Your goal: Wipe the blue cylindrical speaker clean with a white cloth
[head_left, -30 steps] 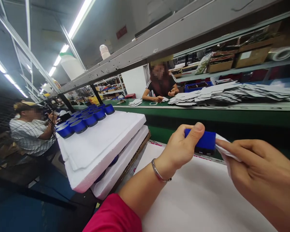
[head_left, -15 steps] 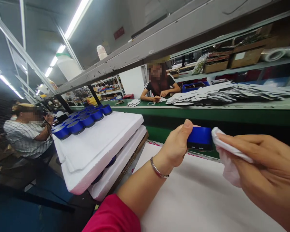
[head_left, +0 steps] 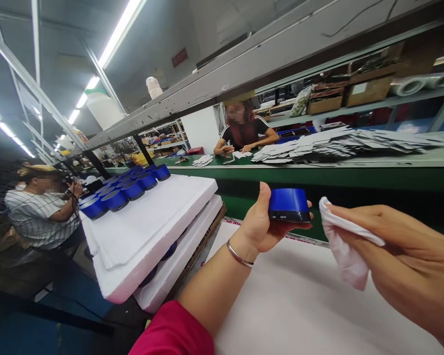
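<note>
In my left hand (head_left: 259,222) rests a short blue cylinder-shaped device (head_left: 288,201) with a black base marked ON and OFF. My thumb stands up at its left side and the fingers pass behind and under it. To the right, my right hand (head_left: 395,246) pinches a folded white cloth (head_left: 344,246) between thumb and fingers. A small gap separates the cloth from the blue device. Both hands are above a white board-like surface (head_left: 281,305).
On the left, stacked white foam trays (head_left: 151,222) carry several similar blue devices (head_left: 114,199). Beyond a green-topped bench, one person (head_left: 244,130) handles white pieces beside a heap of flat white pieces (head_left: 318,148). Another person (head_left: 44,207) sits far left. A grey shelf beam (head_left: 207,91) crosses overhead.
My left hand has shifted slightly left and turned the blue device, its fingers now showing at the right side. The cloth in my right hand has come apart from the device.
</note>
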`<state>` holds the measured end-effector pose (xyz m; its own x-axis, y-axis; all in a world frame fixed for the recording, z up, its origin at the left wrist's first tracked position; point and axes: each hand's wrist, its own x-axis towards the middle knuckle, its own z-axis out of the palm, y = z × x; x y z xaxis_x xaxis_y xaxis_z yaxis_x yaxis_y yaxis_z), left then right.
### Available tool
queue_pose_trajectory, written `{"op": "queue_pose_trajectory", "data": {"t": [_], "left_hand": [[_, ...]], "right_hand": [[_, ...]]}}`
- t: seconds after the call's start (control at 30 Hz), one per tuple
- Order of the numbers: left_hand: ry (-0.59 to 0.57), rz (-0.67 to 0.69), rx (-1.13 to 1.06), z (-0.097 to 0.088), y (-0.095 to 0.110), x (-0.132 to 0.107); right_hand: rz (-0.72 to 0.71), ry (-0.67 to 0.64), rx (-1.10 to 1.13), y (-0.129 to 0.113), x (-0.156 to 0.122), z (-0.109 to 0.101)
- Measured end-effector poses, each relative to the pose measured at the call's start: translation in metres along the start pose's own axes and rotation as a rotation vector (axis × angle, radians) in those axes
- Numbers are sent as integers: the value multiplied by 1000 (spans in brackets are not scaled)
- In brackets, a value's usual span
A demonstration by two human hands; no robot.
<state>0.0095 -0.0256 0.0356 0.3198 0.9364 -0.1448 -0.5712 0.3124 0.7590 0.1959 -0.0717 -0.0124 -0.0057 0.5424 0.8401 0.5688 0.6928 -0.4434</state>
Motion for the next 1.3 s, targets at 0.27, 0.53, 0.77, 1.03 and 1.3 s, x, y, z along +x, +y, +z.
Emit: {"op": "queue_pose_trajectory", "data": {"t": [0.27,0.53,0.77,1.03,1.3], "left_hand": [[135,-18,-87,4,-6,1],[155,-115,-168,22,-12,-9],[240,-26,-120,28,-21,-14],[185,56,-8,21,-37,-13],[224,-63,5,28,-27,-18]], "right_hand": [[-227,-32,-62,-1,-8,9],[-80,85,-52,-1,-4,5],[-317,21,-247,-6,-2,7],[-233,70,-257,-17,-7,15],[200,101,-303,24,1,2]]}}
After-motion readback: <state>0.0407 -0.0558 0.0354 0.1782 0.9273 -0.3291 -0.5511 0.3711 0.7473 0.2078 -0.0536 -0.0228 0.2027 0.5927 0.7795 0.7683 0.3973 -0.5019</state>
